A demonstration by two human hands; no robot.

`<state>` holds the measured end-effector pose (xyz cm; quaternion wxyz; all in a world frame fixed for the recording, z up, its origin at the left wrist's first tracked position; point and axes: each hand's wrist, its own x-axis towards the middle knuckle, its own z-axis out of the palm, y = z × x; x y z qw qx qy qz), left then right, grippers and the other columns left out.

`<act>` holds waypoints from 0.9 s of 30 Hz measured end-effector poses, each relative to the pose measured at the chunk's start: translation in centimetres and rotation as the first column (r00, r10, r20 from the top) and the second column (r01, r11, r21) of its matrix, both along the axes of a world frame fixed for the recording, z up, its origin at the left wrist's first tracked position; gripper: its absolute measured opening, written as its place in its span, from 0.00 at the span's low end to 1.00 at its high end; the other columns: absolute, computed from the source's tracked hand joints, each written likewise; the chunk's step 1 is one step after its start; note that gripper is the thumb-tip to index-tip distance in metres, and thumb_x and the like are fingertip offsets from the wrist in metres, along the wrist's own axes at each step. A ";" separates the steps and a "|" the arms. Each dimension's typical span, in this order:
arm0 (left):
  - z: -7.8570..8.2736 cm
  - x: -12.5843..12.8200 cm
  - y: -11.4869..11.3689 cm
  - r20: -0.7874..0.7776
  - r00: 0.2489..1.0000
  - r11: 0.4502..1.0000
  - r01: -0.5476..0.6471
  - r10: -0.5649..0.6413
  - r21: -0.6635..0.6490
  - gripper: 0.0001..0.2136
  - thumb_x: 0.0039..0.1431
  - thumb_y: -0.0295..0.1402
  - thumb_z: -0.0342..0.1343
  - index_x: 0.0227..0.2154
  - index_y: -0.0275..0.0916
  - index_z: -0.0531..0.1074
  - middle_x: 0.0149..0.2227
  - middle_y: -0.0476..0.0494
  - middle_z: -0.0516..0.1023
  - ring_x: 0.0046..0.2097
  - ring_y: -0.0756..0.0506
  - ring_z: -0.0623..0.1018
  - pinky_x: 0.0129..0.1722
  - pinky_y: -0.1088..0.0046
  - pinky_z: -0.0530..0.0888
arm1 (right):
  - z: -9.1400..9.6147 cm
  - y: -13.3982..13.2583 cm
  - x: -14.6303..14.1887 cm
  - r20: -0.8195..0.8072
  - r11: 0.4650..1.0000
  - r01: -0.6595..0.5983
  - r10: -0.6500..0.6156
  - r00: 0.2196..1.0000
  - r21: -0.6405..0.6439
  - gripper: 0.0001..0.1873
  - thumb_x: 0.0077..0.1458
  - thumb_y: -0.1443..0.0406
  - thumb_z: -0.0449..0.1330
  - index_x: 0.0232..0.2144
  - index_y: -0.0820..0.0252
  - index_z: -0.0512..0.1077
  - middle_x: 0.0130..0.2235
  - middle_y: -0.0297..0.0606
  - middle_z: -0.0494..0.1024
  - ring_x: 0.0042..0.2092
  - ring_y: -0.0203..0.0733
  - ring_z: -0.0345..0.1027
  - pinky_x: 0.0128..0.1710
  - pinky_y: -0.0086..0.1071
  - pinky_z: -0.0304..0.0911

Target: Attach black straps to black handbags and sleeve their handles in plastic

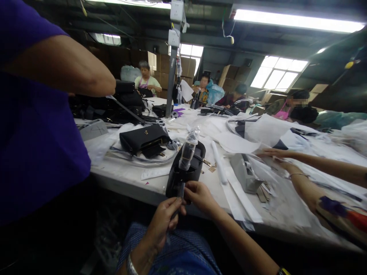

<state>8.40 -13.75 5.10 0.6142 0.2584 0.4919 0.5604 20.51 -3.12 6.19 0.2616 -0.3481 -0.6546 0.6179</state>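
Note:
My left hand (164, 219) and my right hand (200, 196) are both closed at the lower end of a dark strap wrapped in clear plastic (187, 151). The strap rises upward in front of a small black handbag (185, 172) that stands at the near edge of the white table (129, 181). My fingers pinch the plastic wrap just below the bag. My knees in blue checked cloth show underneath.
A person in a purple shirt (34, 133) stands close at the left, arm stretched over the table. Another black handbag (145, 139) lies behind. A co-worker's arms (304, 168) reach in from the right over white paper sheets. Other people sit at the far side.

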 end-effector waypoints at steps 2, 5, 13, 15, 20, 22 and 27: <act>-0.2 -0.1 0.1 0.008 0.999 0.999 -0.033 0.033 0.008 0.17 0.56 0.47 0.58 0.34 0.34 0.74 0.26 0.51 0.72 0.15 0.61 0.54 0.15 0.81 0.47 | 0.5 -0.2 0.8 -0.128 0.985 -0.135 0.121 0.984 -0.106 0.21 0.50 0.50 0.66 0.31 0.65 0.77 0.27 0.36 0.75 0.29 0.36 0.66 0.33 0.28 0.60; -0.3 -0.2 0.3 -0.005 0.999 0.999 -0.047 0.047 0.012 0.18 0.54 0.48 0.59 0.32 0.34 0.73 0.26 0.51 0.71 0.14 0.62 0.54 0.15 0.81 0.47 | 1.0 -0.9 1.4 -0.320 0.916 -0.283 0.188 0.929 -0.283 0.23 0.53 0.50 0.64 0.41 0.63 0.77 0.35 0.40 0.76 0.36 0.38 0.68 0.44 0.33 0.61; -1.1 0.9 0.7 -0.138 0.973 0.982 -0.176 0.183 0.063 0.23 0.49 0.53 0.60 0.32 0.33 0.74 0.15 0.57 0.58 0.14 0.57 0.54 0.14 0.81 0.48 | 2.0 -3.3 -1.6 -0.237 0.907 -0.072 -0.032 0.971 -0.415 0.24 0.47 0.52 0.69 0.41 0.63 0.75 0.39 0.39 0.75 0.32 0.34 0.66 0.32 0.26 0.61; -1.6 1.2 0.8 -0.191 0.952 0.969 -0.222 0.239 0.107 0.24 0.50 0.53 0.59 0.34 0.33 0.75 0.14 0.58 0.58 0.15 0.55 0.56 0.15 0.80 0.52 | 1.9 -3.7 -2.4 -0.163 0.948 0.061 -0.117 0.980 -0.312 0.23 0.44 0.53 0.71 0.37 0.64 0.75 0.36 0.38 0.76 0.35 0.37 0.68 0.35 0.27 0.63; -2.0 1.6 0.8 -0.407 0.837 0.928 -0.292 0.365 0.232 0.13 0.54 0.41 0.59 0.35 0.35 0.78 0.28 0.41 0.79 0.34 0.40 0.79 0.35 0.69 0.73 | 0.9 -4.3 -3.9 -0.068 0.946 0.286 -0.299 0.952 -0.154 0.19 0.42 0.57 0.71 0.32 0.63 0.72 0.32 0.36 0.75 0.35 0.40 0.69 0.37 0.30 0.65; -1.9 1.7 0.7 -0.465 0.803 0.926 -0.285 0.372 0.250 0.11 0.55 0.38 0.58 0.36 0.36 0.78 0.36 0.38 0.81 0.43 0.36 0.79 0.43 0.66 0.73 | 0.6 -4.4 -4.1 -0.071 0.930 0.344 -0.355 0.932 -0.129 0.19 0.41 0.58 0.71 0.31 0.63 0.72 0.31 0.36 0.75 0.33 0.40 0.69 0.36 0.30 0.65; -1.5 1.7 0.7 -0.529 0.772 0.933 -0.244 0.352 0.264 0.14 0.59 0.41 0.55 0.41 0.38 0.78 0.37 0.40 0.82 0.40 0.38 0.80 0.40 0.70 0.73 | 0.4 -4.4 -4.0 -0.163 0.913 0.344 -0.382 0.910 -0.219 0.19 0.50 0.51 0.64 0.29 0.64 0.74 0.31 0.40 0.77 0.34 0.40 0.69 0.34 0.29 0.64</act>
